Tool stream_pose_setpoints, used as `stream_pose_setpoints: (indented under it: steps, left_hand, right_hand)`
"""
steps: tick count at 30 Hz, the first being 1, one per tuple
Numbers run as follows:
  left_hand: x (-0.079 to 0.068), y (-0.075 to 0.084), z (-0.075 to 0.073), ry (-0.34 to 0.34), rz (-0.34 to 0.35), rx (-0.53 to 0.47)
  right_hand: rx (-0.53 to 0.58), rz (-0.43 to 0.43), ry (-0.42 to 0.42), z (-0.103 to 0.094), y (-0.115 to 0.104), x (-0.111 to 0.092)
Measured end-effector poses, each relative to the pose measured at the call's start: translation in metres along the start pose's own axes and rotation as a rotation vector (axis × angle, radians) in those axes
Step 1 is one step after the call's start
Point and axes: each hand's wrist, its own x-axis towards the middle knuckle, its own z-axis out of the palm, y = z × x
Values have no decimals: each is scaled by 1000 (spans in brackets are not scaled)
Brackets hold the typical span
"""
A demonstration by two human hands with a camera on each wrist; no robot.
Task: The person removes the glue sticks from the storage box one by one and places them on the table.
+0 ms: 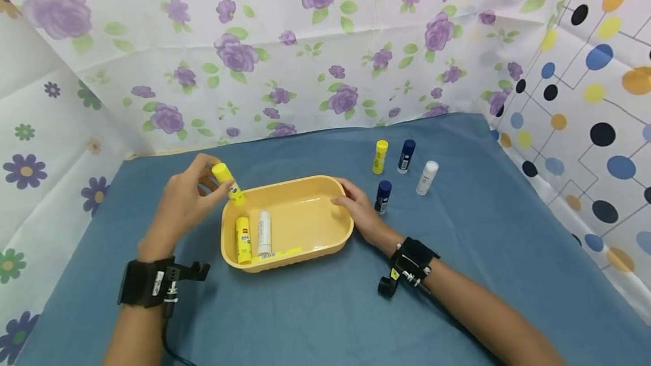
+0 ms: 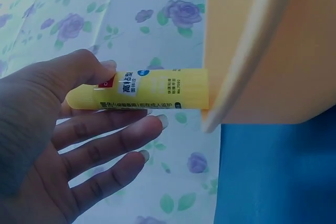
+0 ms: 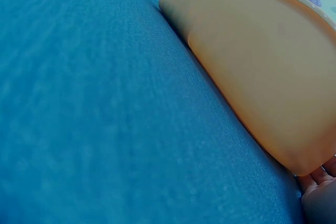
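A yellow glue stick (image 1: 228, 183) is pinched between the thumb and fingers of my left hand (image 1: 185, 203), tilted over the left rim of a light-orange plastic basket (image 1: 305, 225). In the left wrist view the same glue stick (image 2: 152, 88) has its far end at the basket's rim (image 2: 247, 51). Inside the basket, at its left end, lie another yellow glue stick (image 1: 243, 240) and a white glue stick (image 1: 264, 232). My right hand (image 1: 361, 208) grips the basket's right end, thumb over the rim; its fingers are mostly hidden there.
Right of the basket stand a yellow glue stick (image 1: 380, 157), a dark-blue-capped one (image 1: 406, 156), a white one (image 1: 427, 178) and another blue-capped one (image 1: 383, 196). A blue cloth (image 1: 315, 309) covers the table. Flowered sheets (image 1: 203, 95) hang behind it.
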Motion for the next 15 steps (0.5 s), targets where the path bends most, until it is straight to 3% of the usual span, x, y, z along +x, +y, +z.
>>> stream_pose_setpoints:
  steps: [5, 9, 12, 15]
  left_hand:
    - [-1, -5, -10, 82, -8, 10]
    - [-6, -19, -15, 128, -55, 70]
    - [-11, -35, -15, 121, -119, 118]
    - [-16, -53, -8, 70, -188, 152]
  right_hand:
    - [-12, -12, -4, -1, -2, 0]
    - [-17, -25, -9, -1, -1, 0]
    - [-15, -23, -10, -2, -1, 0]
    - [-13, -17, -8, -2, 0, 0]
